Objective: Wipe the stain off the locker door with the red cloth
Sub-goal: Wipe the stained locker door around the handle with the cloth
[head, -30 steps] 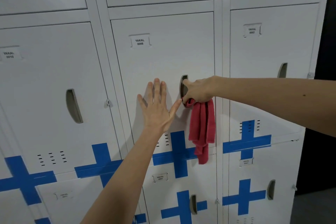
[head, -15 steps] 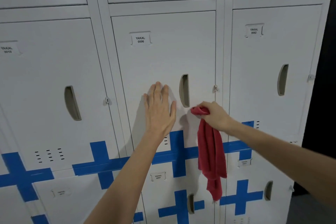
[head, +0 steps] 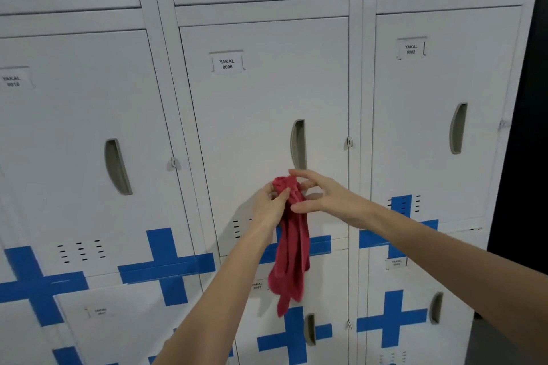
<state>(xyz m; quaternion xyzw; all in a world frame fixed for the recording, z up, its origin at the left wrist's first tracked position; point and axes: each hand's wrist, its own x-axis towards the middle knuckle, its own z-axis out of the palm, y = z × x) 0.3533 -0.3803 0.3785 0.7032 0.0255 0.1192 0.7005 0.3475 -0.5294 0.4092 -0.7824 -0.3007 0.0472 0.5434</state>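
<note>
The red cloth point(head: 292, 249) hangs bunched in front of the white locker door point(head: 261, 104) labelled YAKAL 0006, just below its recessed handle point(head: 298, 144). My left hand point(head: 271, 206) grips the top of the cloth from the left. From the right, my right hand point(head: 321, 195) pinches the same top part, its other fingers spread. Both hands are off the door. I can make out no stain on the door.
White lockers fill the view, with neighbouring doors at left point(head: 83, 142) and right point(head: 439, 115). Blue tape crosses point(head: 166, 267) mark the lower rows. A dark gap point(head: 527, 157) runs along the right edge of the lockers.
My left hand has come off the door and taken hold of the cloth's top. My right hand moved from the handle down and left to meet it, with the cloth.
</note>
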